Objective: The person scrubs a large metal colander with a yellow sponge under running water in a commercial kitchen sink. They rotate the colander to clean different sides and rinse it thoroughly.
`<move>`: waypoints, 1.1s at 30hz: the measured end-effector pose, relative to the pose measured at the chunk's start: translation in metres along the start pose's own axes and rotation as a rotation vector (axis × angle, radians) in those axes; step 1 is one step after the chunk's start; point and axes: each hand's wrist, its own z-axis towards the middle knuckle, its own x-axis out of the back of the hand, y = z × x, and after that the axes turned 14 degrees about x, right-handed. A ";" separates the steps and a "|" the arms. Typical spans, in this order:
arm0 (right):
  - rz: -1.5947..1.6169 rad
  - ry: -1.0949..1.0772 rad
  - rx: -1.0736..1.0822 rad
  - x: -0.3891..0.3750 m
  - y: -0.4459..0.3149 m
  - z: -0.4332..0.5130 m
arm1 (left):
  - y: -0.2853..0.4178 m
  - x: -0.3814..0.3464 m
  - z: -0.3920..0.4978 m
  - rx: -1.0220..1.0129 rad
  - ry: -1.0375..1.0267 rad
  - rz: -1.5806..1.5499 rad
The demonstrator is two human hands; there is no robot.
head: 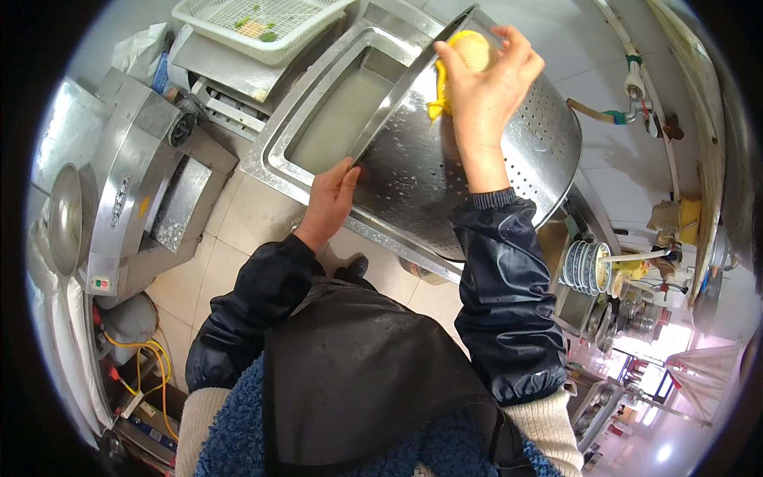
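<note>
A large perforated stainless steel pot or strainer (411, 173) lies tilted over on its side across the steel sink unit. My left hand (329, 200) grips its rim at the lower left, thumb on top. High on the pot's outer wall, my right hand (492, 89) holds a yellow-edged scrubbing sponge or cloth (471, 50) against the metal. Yellow strands hang from it beside my wrist. Left of the pot, cloudy water (340, 119) stands in the sink basin (290, 149). Drops and whitish spots dot the pot's wall.
A white plastic basket (280, 50) with green scraps sits at the upper left. A steel machine (128, 197) and a large ladle (65, 220) are at the left. A wall tap (638, 104) is at the right, above stacked bowls (584, 268). Tiled floor lies below.
</note>
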 end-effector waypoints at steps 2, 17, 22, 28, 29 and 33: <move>-0.048 -0.111 0.077 0.019 -0.020 0.003 | 0.002 0.000 -0.002 0.013 0.005 0.017; -0.133 -0.414 -0.118 0.000 0.032 0.079 | 0.001 0.003 -0.007 0.011 -0.018 0.051; -0.093 -0.357 0.274 0.044 -0.064 -0.029 | -0.008 0.004 -0.006 0.012 -0.011 0.080; -0.104 -0.270 0.169 0.045 0.010 -0.024 | -0.027 0.011 -0.011 0.105 -0.046 0.157; -0.104 -0.154 0.088 0.049 0.035 -0.003 | -0.030 0.011 -0.011 0.044 -0.046 0.150; -0.389 -0.284 -0.452 0.065 0.058 0.038 | -0.039 0.013 -0.013 0.005 -0.048 0.189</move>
